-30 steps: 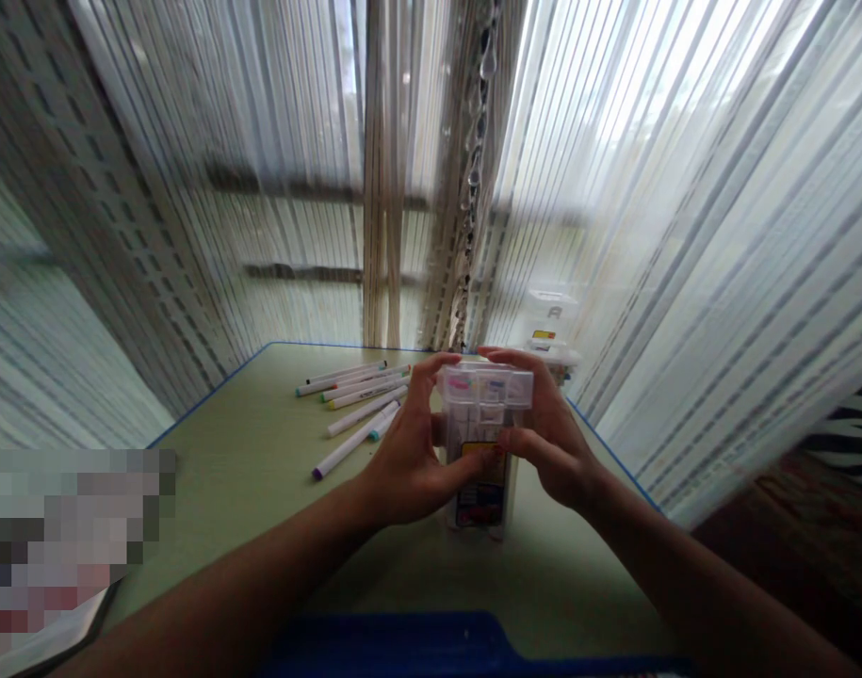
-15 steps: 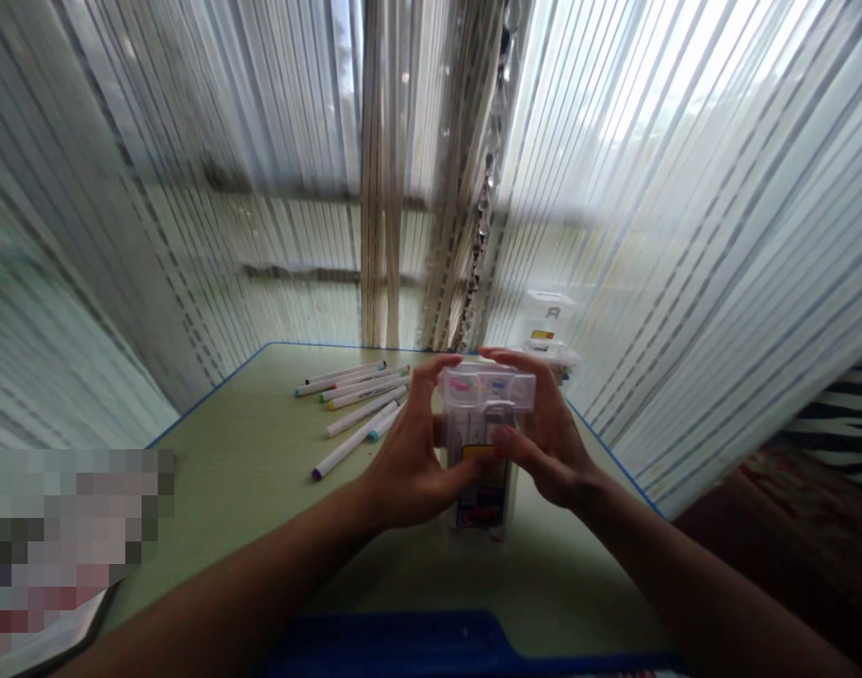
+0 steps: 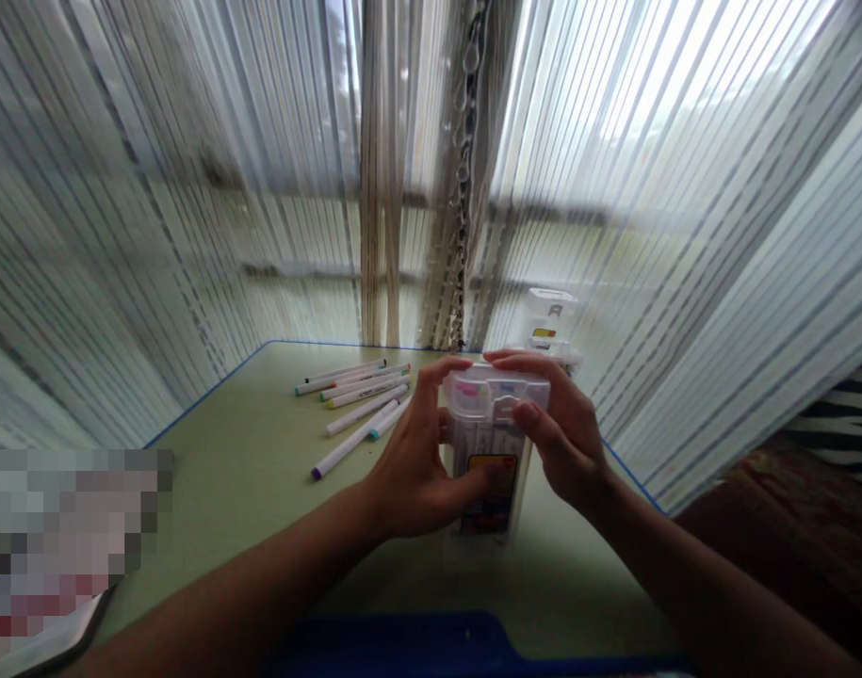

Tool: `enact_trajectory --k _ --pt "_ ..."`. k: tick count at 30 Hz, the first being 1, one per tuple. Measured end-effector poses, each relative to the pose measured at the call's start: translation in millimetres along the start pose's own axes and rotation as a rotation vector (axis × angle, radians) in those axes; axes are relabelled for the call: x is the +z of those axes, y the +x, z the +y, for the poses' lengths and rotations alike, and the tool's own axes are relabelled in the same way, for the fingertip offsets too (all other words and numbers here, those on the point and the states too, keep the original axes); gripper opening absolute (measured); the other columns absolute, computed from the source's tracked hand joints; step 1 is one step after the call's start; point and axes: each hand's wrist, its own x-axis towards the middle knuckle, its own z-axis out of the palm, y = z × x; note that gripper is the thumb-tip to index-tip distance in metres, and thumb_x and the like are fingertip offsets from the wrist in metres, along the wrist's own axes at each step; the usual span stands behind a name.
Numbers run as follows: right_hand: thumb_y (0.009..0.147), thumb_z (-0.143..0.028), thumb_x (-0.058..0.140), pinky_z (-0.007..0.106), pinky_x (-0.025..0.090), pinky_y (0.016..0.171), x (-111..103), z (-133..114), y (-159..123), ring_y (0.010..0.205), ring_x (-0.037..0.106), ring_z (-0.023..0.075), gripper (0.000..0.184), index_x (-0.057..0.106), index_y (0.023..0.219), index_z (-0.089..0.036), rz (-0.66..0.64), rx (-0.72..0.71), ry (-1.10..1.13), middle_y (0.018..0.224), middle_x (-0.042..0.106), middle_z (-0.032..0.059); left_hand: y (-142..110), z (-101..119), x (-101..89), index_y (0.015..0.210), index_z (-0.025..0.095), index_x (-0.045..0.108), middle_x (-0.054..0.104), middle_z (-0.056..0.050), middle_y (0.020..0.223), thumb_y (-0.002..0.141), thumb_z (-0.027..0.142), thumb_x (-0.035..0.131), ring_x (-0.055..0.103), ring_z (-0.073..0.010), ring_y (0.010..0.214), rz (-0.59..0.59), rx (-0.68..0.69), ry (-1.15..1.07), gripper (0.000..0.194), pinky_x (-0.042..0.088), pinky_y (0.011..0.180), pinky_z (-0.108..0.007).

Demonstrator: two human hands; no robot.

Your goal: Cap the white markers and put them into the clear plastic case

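A clear plastic marker case (image 3: 499, 438) stands upright on the green table, between my two hands. Through its walls show pale markers with a few coloured ends, and a dark and yellow label is on the front. My left hand (image 3: 423, 457) wraps round the left side, its thumb lying across the label. With fingers over the top edge and thumb at the front clasp, my right hand (image 3: 564, 424) grips the lid from the right. The lid sits down on the case. Several white markers (image 3: 364, 411) with coloured ends lie left of my left hand.
A second clear case (image 3: 549, 320) stands behind my right hand at the table's far right. String curtains (image 3: 296, 235) hang beyond the blue-edged table (image 3: 239, 452). A blurred-out flat item (image 3: 56, 556) lies at left, and a blue piece (image 3: 416, 645) is along the near edge.
My right thumb has moved up from the front of the case to the clasp on the lid. The case has turned and shifted slightly to the right. The loose markers stay put.
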Motion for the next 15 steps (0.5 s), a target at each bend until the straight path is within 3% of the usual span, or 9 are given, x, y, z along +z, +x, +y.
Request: enact_trajectory --k 3,6,15 --pt "0.089 -0.033 0.062 0.042 0.048 0.094 -0.2 -4.5 -0.4 0.120 0.055 0.0269 0.028 0.065 0.116 -0.023 0.005 -0.017 -0.027 0.122 0.063 0.0090 0.7 4.6 1.0 0.133 0.027 0.028 0.055 -0.008 0.113 0.086 0.023 0.067 0.064 -0.0170 0.085 0.009 0.013 -0.025 0.060 0.057 0.070 -0.030" --pt "0.088 -0.032 0.063 0.043 0.046 0.096 -0.6 -8.5 -0.4 0.120 0.055 0.0271 0.029 0.065 0.116 -0.022 -0.008 -0.052 -0.064 0.121 0.063 0.0092 1.4 10.0 1.8 0.128 0.026 0.033 0.056 -0.004 0.103 0.091 0.033 0.062 0.061 -0.0151 0.079 0.054 -0.012 -0.041 0.047 0.054 0.066 -0.029" --pt "0.086 -0.026 0.061 0.044 0.047 0.096 4.5 -17.3 -0.8 0.117 0.056 0.0269 0.026 0.064 0.112 -0.023 0.016 -0.041 -0.083 0.120 0.063 0.0083 4.2 18.9 12.4 0.117 0.026 0.042 0.056 0.002 0.085 0.093 0.038 0.059 0.052 -0.0112 0.062 0.226 -0.078 0.025 0.032 0.045 0.054 -0.024"
